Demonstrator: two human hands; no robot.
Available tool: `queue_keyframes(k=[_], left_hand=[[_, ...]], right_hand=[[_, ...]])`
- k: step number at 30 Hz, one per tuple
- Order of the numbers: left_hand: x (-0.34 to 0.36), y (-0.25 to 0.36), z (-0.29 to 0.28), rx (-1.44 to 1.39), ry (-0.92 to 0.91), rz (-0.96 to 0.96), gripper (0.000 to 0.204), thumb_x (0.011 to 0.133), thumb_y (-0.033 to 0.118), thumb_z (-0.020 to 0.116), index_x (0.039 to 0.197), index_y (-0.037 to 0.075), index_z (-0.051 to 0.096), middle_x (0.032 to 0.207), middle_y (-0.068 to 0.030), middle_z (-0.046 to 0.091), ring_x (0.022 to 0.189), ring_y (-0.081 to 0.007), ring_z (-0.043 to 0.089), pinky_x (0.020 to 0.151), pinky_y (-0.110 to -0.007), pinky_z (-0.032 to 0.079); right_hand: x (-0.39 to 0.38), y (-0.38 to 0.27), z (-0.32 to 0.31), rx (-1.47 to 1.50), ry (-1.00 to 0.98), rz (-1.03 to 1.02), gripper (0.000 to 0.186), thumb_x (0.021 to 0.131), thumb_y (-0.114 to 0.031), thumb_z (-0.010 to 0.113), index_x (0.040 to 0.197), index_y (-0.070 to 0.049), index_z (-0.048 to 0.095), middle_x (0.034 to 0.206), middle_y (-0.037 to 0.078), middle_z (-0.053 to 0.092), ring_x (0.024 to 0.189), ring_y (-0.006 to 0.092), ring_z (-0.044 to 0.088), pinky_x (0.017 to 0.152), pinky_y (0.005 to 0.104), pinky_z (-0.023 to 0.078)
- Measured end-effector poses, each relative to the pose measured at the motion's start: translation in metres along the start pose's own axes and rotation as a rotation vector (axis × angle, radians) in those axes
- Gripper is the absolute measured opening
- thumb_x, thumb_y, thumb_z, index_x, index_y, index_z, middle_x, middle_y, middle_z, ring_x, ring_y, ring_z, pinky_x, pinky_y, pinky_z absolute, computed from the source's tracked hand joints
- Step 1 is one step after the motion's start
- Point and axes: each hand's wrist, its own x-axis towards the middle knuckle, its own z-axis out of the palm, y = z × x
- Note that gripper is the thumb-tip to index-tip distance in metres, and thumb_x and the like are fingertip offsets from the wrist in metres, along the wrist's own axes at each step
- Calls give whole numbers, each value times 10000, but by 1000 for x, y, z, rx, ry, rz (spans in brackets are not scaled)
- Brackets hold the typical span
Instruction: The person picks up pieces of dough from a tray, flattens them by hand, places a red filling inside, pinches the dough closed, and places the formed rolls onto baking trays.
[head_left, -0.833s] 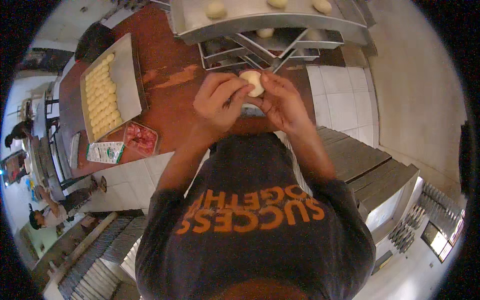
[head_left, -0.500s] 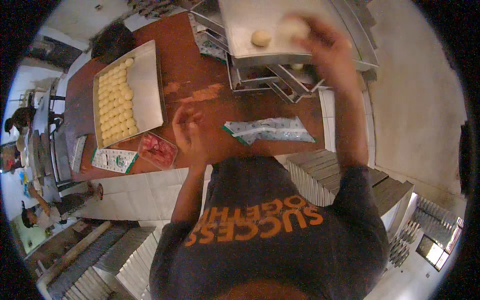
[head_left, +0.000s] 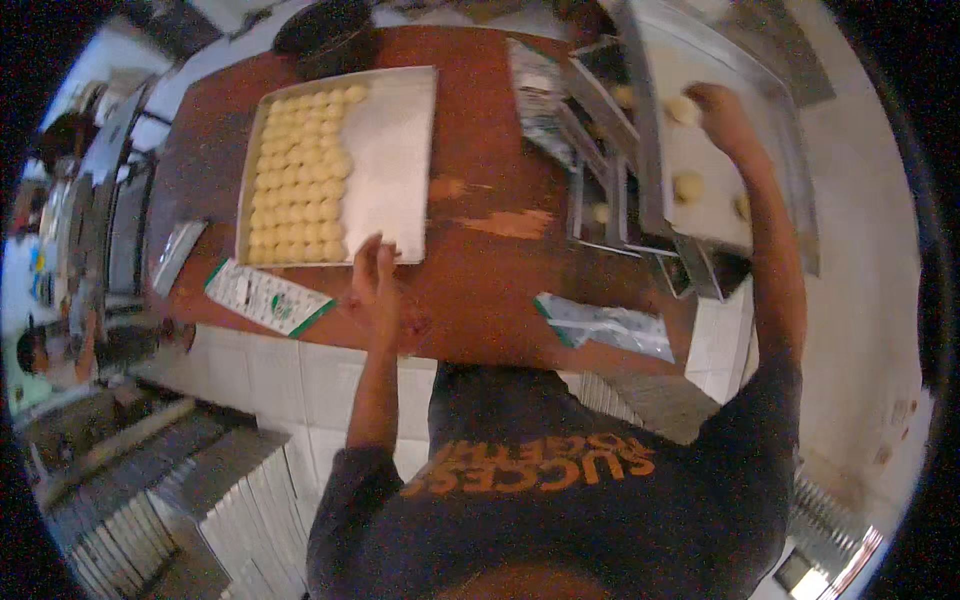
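Note:
My right hand point(head_left: 722, 122) is closed on a pale dough ball point(head_left: 682, 112) at the upper part of a raised metal tray point(head_left: 752, 205) on the right, where other dough balls point(head_left: 689, 187) rest. My left hand point(head_left: 372, 275) is open and holds nothing, its fingers loosely bent near the lower edge of a large tray point(head_left: 390, 170) packed on one side with rows of small yellow dough balls point(head_left: 300, 180). Behind that hand, a reddish container is mostly hidden and blurred.
Wooden table point(head_left: 480, 280) carries printed packets point(head_left: 268, 297), a plastic bag point(head_left: 605, 325) and a black vessel point(head_left: 322, 35). More metal pans point(head_left: 600, 200) are stacked beneath the raised tray. A person point(head_left: 50, 350) works at far left; stacked trays point(head_left: 240, 510) stand below.
My hands were together on a dough ball; they separated, the right carrying it up and right onto the raised tray, the left dropping back. The view has shifted, moving the table rightward.

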Motion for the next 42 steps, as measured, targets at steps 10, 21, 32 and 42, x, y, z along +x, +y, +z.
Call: queue_keyframes(k=[10, 21, 32, 42], left_hand=[[348, -143, 25, 956, 84, 577, 353, 797, 242, 551, 1079, 32, 530, 859, -155, 608, 809, -296, 584, 698, -395, 465], [350, -120, 43, -898, -222, -396, 226, 815, 272, 513, 933, 79, 526, 878, -77, 585, 721, -203, 548, 620, -320, 452], [-60, -78, 82, 727, -713, 367, 278, 720, 138, 599, 979, 51, 543, 994, -127, 535, 881, -340, 519, 774, -393, 450], [-105, -165, 101, 238, -537, -226, 302, 781, 279, 621, 910, 6, 621, 822, -97, 620, 734, -162, 575, 644, -297, 462]], right_hand=[[-206, -241, 96, 433, 116, 43, 243, 680, -67, 580, 918, -20, 573, 819, 167, 569, 771, 328, 541, 631, 422, 431], [-296, -223, 181, 482, -126, 531, 202, 771, -133, 571, 919, 4, 579, 745, 171, 588, 660, 279, 587, 581, 343, 452], [-267, -144, 191, 496, -90, 170, 245, 741, -161, 597, 926, -5, 562, 861, 207, 566, 758, 337, 549, 672, 391, 442], [-293, -103, 241, 150, -389, -281, 640, 634, -150, 655, 1191, -31, 363, 1056, 214, 501, 962, 381, 503, 782, 438, 432]])
